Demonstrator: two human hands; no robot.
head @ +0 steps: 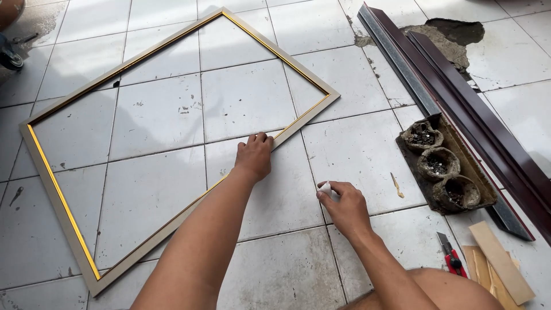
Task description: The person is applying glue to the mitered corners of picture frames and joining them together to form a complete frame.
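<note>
— What's lying on the floor [275, 270] over there?

— A big empty picture frame [63, 201], pale with a gold inner edge, is lying flat on the white tiles, turned like a diamond. Its near rail is running from lower left up to the right-hand corner.

— And the hands?

— The left hand [253, 156] is pressing down on that near rail, fingers curled over it, close to the right corner. The right hand [344, 205] is resting on the tile just off the frame, to the right and nearer the person, pinching a small white piece [325, 187] between thumb and forefinger.

— So which hand is nearer the frame?

— The left is touching it; the right is sitting apart, with the rail lying up and to its left.

— Anything else?

— Dark metal strips [459, 97], a tray of little nests with bits inside [439, 163], a red knife [450, 255].
</note>
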